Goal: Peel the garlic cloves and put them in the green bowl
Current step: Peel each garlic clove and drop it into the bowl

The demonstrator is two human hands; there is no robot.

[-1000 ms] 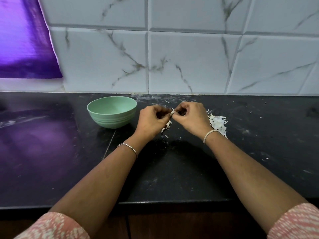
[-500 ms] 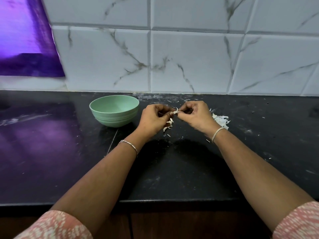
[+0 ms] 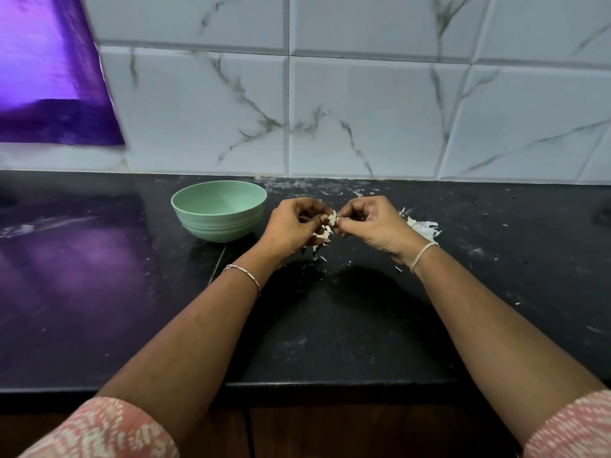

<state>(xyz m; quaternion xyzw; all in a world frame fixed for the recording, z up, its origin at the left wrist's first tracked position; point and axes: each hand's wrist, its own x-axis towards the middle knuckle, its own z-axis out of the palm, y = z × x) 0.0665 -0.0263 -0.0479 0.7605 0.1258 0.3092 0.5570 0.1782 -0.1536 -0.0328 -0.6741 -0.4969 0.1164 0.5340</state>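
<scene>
1. Currently I am pinching a small clove point(image 3: 331, 219) between both hands, above the counter point(image 3: 330, 325) and near its back edge. My left hand point(image 3: 292, 226) and right hand point(image 3: 370, 226) are both curled, fingertips meeting on the clove.
2. I am judging the clove as very light, firm under its skin and small enough to slip out of a pinch. The skin looks papery and brittle, so it is likely tearing off in flakes rather than in one piece.
3. I am thinking the best hold is with one hand's fingertips at one end of the clove, while the other hand's nails are lifting a loose edge of skin at the far end.
4. I am seeing the bowl point(image 3: 218, 226) just to the left of my left hand, standing on the counter toward the back edge, not touching my hand.
5. My fingertips are hiding most of the clove, so I cannot tell how much skin is on it.
6. White flakes point(image 3: 322, 236) are showing under my left hand; whether they are hanging from my fingers or lying on the counter I cannot tell.
7. My right hand is covering part of a pile of skins point(image 3: 425, 228) beside it, so any unpeeled cloves there are staying out of sight.
8. The bowl's near wall is hiding its bottom; the part showing holds nothing I can make out.
</scene>
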